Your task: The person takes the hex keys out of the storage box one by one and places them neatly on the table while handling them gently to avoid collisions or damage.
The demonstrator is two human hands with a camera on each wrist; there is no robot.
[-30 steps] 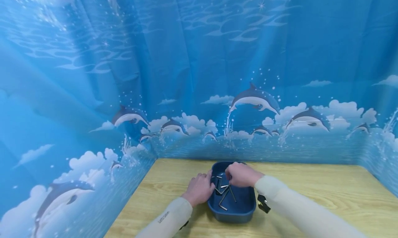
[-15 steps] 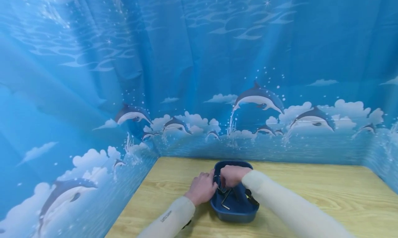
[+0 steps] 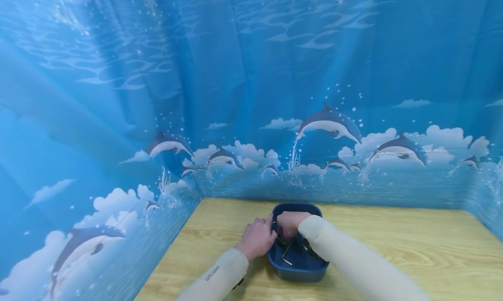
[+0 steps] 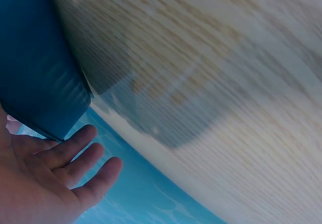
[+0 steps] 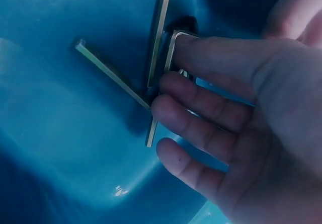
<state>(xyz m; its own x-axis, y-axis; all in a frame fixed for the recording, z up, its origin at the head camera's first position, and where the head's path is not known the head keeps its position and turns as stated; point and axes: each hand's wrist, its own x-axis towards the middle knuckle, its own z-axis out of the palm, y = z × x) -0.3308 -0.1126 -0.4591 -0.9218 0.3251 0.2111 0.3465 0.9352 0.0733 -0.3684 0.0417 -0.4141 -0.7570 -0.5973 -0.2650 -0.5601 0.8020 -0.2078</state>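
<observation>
Steadying the blue tray (image 3: 298,275), I'd judge, the left hand (image 3: 256,238) touches its left rim, fingers loosely extended. The right hand (image 3: 290,223) is inside, at the L-shaped hex keys (image 5: 113,75); whether it pinches one, I cannot tell. The tray's walls presumably keep those keys together. Beneath is a wood-grain table (image 3: 397,244); a dolphin-printed curtain (image 3: 271,82) hangs along the left and far sides.

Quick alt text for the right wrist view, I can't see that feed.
Right hand inside a blue tub, thumb and fingertips at a bent metal hex key; whether it grips is unclear. More metal rods lie left of the fingers.
</observation>
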